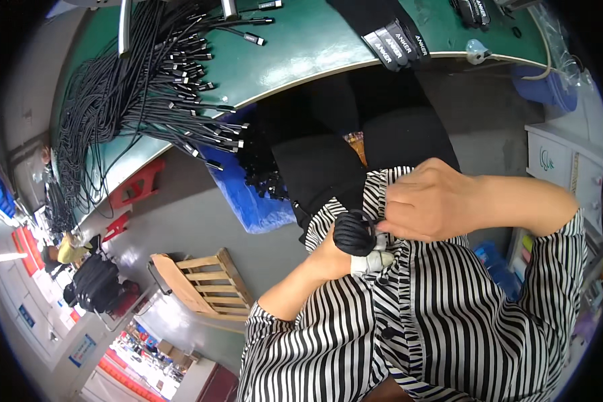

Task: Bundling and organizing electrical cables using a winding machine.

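Observation:
Close to my striped shirt, my left hand [332,257] grips a coiled black cable [354,234]. White covers wrap some of its fingers. My right hand [423,205] is closed right beside the coil, its fingers curled and the back of the hand facing up. Whatever sits between those fingers is hidden. A thin dark loop shows between the coil and the right hand. Both hands are above my lap, away from the table edge.
A large heap of black cables [124,90] with metal plugs covers the left of the green table [295,40]. Black straps [396,45] hang over its edge. Below are a blue plastic bag [238,191] with black bits, a red stool [139,185] and a wooden slatted frame [211,285].

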